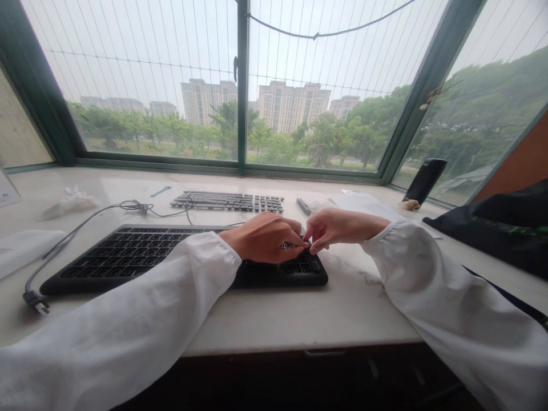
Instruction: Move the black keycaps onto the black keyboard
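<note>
Keyboard (141, 251) seen flat on the desk (265, 325), long axis laid left to right, open key sockets exposed over most of its face. Its right end is found directly under the fingers; the rest is stretched off to the left, partly covered by the left sleeve. That end is reached by 2 hands: the left hand (268, 237) is set over the keyboard itself, the right hand (340, 228) is brought in from beyond the right edge. Fingertips are bent toward each other, close together — whether a small part is gripped between them cannot be told. Sockets there are partly hidden by the knuckles.

Loose keycaps (226, 201) are laid in rows behind the keyboard. A coiled cable (128, 205) is strewn at left, its plug (36, 302) left near the front corner. A grey tool (303, 205) and paper (363, 202) are noted behind the hands, a black cylinder (426, 180) farther right — nothing is seen blocking the right end but the hands themselves.
</note>
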Tool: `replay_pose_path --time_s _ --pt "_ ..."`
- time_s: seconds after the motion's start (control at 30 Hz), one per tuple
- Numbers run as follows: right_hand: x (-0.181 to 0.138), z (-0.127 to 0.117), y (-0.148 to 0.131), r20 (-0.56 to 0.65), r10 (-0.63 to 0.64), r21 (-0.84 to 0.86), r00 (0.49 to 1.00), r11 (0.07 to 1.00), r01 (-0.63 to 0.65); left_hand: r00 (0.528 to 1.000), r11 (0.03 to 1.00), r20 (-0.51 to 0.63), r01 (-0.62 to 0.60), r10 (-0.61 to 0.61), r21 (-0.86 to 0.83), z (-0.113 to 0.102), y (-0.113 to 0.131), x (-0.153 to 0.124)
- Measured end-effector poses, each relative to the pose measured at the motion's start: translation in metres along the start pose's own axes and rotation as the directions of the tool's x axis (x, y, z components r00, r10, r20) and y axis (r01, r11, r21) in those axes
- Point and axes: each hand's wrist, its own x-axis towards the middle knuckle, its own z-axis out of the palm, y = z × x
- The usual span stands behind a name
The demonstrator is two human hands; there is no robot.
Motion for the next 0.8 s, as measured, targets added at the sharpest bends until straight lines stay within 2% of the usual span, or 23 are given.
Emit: replay_pose_path --time_s 0.1,0.33,0.57,0.8 --pt "0.0016 0.0006 0.0006 0.000 -0.006 0.013 1.000 1.000 0.006 1.000 1.000 -0.007 -0.010 0.010 0.009 -0.0030 0.0035 0.0006" --pt "0.0022 0.0000 0.0008 -0.013 0.016 -0.016 1.000 1.000 -0.016 0.998 0.993 -0.001 -0.060 0.060 -0.105 -0.0025 0.0023 -0.0005" --pt "-0.0017 -0.0006 -0.0073 -0.009 0.020 -0.072 1.000 0.997 -0.021 0.994 0.985 0.025 0.106 -0.104 -0.136 0.0005 0.0041 0.0029" --pt "-0.0026 -0.0007 -0.0065 -0.034 -0.001 -0.058 0.999 0.998 -0.001 0.983 0.967 0.061 0.183 -0.175 -0.178 -0.0014 0.0052 0.0056"
